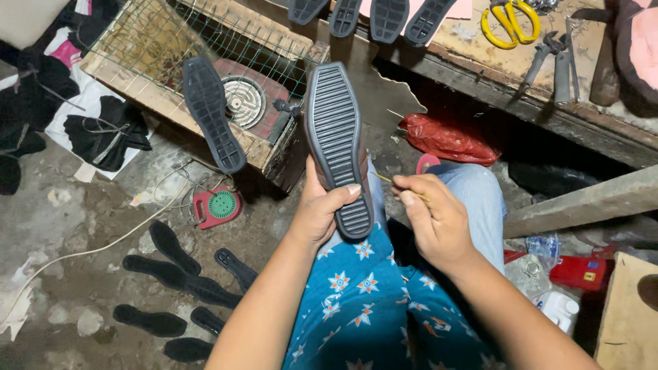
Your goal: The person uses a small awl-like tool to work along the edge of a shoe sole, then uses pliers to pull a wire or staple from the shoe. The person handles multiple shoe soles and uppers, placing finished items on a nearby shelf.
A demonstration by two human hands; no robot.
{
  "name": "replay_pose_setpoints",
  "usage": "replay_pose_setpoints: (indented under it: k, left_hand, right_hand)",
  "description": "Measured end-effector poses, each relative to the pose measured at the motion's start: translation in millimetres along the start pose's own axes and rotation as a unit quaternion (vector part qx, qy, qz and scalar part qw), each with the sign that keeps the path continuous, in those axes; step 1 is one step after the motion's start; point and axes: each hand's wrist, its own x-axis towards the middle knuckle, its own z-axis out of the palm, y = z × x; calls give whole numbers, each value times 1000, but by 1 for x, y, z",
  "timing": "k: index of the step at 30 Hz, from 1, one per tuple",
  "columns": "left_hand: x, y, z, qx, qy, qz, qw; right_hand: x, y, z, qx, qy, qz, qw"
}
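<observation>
Sole (336,137) in left hand (319,209), right hand (435,219) just beside, heater (243,101) behind, loose soles (178,281) on floor left

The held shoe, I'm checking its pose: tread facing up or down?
Up: the shoe in the left hand shows its ribbed grey tread to the camera.

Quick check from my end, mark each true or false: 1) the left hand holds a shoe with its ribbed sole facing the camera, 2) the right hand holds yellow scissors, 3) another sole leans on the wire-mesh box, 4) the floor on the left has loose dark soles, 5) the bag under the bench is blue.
1) True: the left hand grips the shoe, ribbed sole up.
2) False: the right hand pinches a thin stick; the yellow scissors lie on the bench.
3) True: a dark sole leans on the wire-mesh box.
4) True: the loose soles lie on the floor.
5) False: the bag is red.
</observation>
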Motion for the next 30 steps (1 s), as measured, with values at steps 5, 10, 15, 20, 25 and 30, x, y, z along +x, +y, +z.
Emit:
replay_pose_setpoints:
  k: [5, 10, 15, 20, 25, 30]
  left_hand:
    - [-1, -2, -3, -9, 14, -11, 1000]
    - [-1, -2, -4, -4, 6, -8, 1000]
    - [0, -1, -3, 5, 0, -2, 1000]
    - [0, -1, -4, -9, 4, -10, 1000]
    - [0, -4, -5, -14, 6, -14, 1000]
    - [1, -7, -8, -21, 15, -21, 999]
  right_hand:
    - [4, 0, 7, -5, -17, -29, 999]
    - [7, -4, 10, 3, -28, -15, 999]
    - [11, -11, 11, 3, -32, -30, 999]
    - [13, -17, 6, -34, -52, -63, 996]
    - [10, -18, 5, -31, -28, -54, 998]
    - [7, -16, 6, -33, -31, -44, 998]
